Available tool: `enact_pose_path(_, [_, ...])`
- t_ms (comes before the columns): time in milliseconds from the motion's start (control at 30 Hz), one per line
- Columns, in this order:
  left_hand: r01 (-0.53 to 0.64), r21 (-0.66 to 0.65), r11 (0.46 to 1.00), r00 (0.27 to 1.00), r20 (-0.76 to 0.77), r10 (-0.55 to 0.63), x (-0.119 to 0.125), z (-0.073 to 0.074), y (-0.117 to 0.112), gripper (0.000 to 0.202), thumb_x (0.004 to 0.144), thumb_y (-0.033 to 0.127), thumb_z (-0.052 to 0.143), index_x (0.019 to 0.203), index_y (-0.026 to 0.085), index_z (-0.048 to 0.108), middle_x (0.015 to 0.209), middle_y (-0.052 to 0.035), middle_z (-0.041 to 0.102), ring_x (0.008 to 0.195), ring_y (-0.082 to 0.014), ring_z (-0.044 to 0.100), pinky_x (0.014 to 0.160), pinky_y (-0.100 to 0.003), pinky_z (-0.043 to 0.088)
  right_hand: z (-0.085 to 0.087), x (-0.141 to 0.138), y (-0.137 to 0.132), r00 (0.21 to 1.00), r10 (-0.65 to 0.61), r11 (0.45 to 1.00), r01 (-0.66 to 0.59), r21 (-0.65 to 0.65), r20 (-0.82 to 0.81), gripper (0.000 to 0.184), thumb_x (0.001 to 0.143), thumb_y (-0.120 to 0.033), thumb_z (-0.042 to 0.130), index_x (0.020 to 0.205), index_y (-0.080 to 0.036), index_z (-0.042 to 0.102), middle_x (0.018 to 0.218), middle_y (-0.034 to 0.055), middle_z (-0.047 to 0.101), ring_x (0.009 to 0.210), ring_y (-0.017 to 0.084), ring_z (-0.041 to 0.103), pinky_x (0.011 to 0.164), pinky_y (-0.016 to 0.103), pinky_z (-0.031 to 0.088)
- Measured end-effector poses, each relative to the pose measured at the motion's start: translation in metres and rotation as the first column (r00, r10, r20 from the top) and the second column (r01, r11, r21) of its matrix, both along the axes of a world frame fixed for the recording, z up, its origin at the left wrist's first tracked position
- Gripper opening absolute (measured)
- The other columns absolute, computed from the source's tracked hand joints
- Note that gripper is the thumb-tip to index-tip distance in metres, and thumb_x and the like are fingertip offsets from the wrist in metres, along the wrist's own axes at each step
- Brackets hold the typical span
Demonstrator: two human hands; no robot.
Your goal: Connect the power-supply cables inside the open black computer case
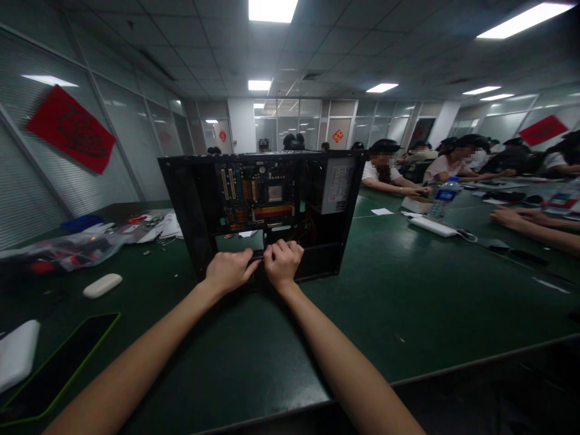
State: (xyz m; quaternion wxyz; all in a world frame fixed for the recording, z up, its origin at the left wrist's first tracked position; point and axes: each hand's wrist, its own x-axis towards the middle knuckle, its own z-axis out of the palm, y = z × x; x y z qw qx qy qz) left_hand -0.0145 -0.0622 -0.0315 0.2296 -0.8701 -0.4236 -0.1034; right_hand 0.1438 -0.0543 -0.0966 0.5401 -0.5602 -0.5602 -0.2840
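Observation:
A black computer case (261, 158) stands on the green table with its open side towards me. Inside it are a motherboard (276, 175) with slots and a bare processor socket area, and a power supply (338, 186) at the upper right. My left hand (229, 270) is closed at the lower middle of the case, its thumb pointing right. Close beside it, my right hand (283, 263) is curled into a fist-like grip. A narrow dark part shows between both hands; whether it belongs to the case frame I cannot tell, as the fingers hide it.
A white earbud case (103, 286), a green-edged phone (67, 362), and a plastic bag (67, 254) lie at left. A water bottle (444, 198), a white power strip (432, 226) and a small box (417, 204) are at right. Other people sit along the far right.

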Motion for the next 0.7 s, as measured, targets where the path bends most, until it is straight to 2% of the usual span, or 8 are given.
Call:
enact_pose_path(200, [-0.006, -0.001, 1.000, 1.000, 0.000, 0.006, 0.0000, -0.0013, -0.0003, 0.042, 0.100, 0.048, 0.036, 0.100, 0.016, 0.064, 0.081, -0.0125, 0.074, 0.071, -0.0296, 0.072, 0.057, -0.031, 0.047, -0.0014, 0.0011, -0.0001, 1.000, 0.010, 0.999, -0.010, -0.051, -0.007, 0.033, 0.095, -0.028, 0.049, 0.063, -0.022, 0.056, 0.070, 0.0030, 0.060, 0.080, 0.021, 0.048, 0.081, 0.039, 0.028])
enact_pose_path(700, [0.012, 0.033, 0.999, 1.000, 0.001, -0.012, 0.0002, -0.0002, -0.0003, 0.045, 0.100, 0.049, 0.036, 0.098, 0.016, 0.066, 0.079, -0.0133, 0.074, 0.069, -0.0327, 0.072, 0.053, -0.034, 0.048, -0.0005, 0.0003, 0.0004, 0.999, -0.035, 0.999, 0.035, -0.033, 0.010, 0.033, 0.094, -0.029, 0.051, 0.063, -0.020, 0.057, 0.070, 0.0016, 0.062, 0.080, 0.019, 0.049, 0.082, 0.038, 0.028])
